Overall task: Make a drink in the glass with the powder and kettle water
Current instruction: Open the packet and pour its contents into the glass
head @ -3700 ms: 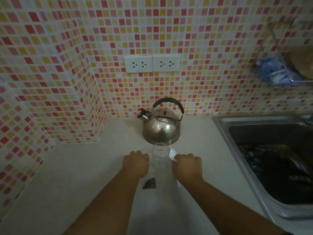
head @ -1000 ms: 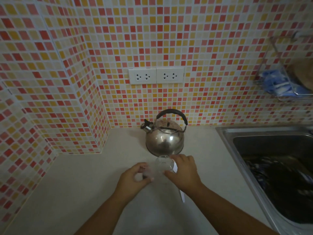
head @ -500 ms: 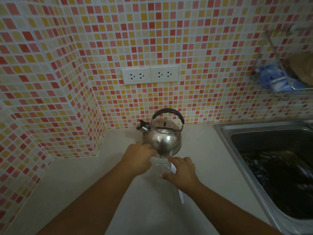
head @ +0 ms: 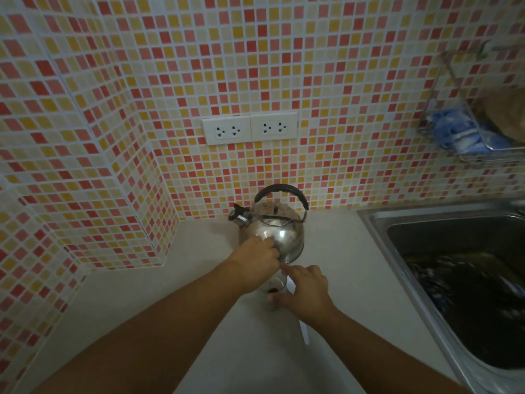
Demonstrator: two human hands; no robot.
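Observation:
A clear glass (head: 277, 284) stands on the pale counter (head: 170, 294) just in front of the steel kettle (head: 274, 233) with the black handle. Dark powder (head: 274, 290) lies at the bottom of the glass. My right hand (head: 305, 292) grips the glass from the right, thumb and forefinger around it. My left hand (head: 257, 263) hovers over the rim with its fingers pinched on a small pale sachet that is mostly hidden. A white spoon (head: 303, 332) lies on the counter under my right wrist.
A steel sink (head: 375, 223) with dark dishes fills the right side. Mosaic-tiled walls close off the back and left, with two white sockets (head: 250, 129) above the kettle. A wire rack (head: 468, 137) holding a blue cloth hangs at upper right.
My left hand rose from beside the glass to above its rim, close to the kettle. Dark powder now shows in the glass. My right hand stayed on the glass.

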